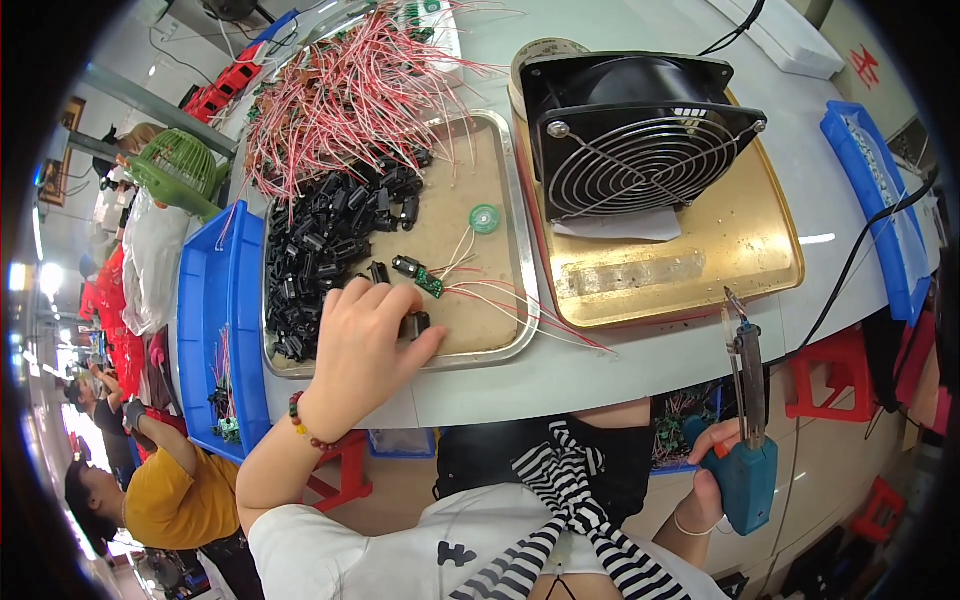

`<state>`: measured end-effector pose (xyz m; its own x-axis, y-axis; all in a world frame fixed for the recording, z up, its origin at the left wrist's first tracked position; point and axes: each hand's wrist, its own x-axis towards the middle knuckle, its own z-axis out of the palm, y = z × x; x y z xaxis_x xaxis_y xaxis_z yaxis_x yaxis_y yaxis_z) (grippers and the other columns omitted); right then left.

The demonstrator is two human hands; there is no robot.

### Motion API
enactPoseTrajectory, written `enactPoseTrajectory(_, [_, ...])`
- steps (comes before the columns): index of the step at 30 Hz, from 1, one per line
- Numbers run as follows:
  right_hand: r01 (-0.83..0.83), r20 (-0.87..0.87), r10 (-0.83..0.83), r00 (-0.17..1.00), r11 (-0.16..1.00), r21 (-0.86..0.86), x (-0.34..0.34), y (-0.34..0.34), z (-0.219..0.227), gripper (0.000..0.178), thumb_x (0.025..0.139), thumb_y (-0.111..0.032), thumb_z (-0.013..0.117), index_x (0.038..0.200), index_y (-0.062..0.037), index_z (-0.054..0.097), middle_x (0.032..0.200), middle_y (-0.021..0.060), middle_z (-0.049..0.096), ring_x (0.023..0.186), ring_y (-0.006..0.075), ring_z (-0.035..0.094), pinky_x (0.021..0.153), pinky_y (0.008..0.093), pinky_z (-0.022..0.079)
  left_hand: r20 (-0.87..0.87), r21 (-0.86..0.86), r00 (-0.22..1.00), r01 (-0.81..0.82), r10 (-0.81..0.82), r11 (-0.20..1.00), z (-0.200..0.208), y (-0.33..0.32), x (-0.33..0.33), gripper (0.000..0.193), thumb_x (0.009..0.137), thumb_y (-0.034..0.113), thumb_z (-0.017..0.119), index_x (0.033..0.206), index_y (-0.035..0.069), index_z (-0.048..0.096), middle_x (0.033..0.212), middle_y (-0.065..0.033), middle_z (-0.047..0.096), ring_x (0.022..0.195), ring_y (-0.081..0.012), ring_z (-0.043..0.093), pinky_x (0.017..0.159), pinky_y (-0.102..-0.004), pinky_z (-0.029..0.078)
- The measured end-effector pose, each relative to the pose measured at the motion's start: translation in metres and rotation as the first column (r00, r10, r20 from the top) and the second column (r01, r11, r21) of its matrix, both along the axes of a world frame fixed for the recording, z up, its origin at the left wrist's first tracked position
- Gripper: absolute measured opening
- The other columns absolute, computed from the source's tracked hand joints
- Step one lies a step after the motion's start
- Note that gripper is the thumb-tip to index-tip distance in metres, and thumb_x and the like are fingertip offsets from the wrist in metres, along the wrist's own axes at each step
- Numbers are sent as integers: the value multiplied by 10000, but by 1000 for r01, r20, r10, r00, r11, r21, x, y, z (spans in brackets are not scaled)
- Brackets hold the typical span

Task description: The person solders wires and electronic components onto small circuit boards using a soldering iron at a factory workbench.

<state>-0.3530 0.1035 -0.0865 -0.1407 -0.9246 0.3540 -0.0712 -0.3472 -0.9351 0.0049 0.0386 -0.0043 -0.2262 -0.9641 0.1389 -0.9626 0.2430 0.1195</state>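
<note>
My left hand (365,335) reaches over a metal-rimmed tray (505,170), its thumb and forefinger closed around a small black plastic part (416,324). Just beyond the fingertips lies a small green circuit board (430,283) with red and white wires and a black piece at its end. White wires run from it toward a round green disc (484,219). A heap of black plastic parts (320,235) fills the tray's left side. At the right, my right hand (710,470) grips a teal soldering gun (752,470), whose tip points up near the golden tray's front edge.
A tangle of red and white wires (350,90) lies behind the black parts. A black fan with a wire guard (645,140) stands on a golden tray (740,260). Blue bins (205,330) flank the table. To the left, a person in yellow (170,500) sits nearby.
</note>
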Motion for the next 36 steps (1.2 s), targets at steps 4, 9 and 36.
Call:
enactPoseTrajectory(4, [29,51,-28,998,1000,0,7,-2,6,405,719,-284,725,910,-13,492,862,117,549,521,150,538,513,230,384,11,17,1000,8,-8,1000,3,7,-3,200,715,223,729,840,109,620,722,-21,554,743,-214,515,671,-343,356])
enactPoseTrajectory(9, [11,31,-11,999,1000,2,5,-3,4,405,721,-285,726,915,-17,493,864,113,549,523,149,536,523,231,388,-334,112,938,-56,91,992,-2,9,-5,192,734,141,712,911,89,661,788,-36,619,748,-222,544,705,-330,389])
enactPoseTrajectory(36, [-14,142,14,990,1000,1,0,-1,2,389,727,-245,742,939,-17,508,902,121,551,562,157,554,525,240,433,-252,-277,870,355,-424,893,12,-61,-85,125,706,96,726,822,67,687,779,-45,620,693,-220,543,625,-319,440])
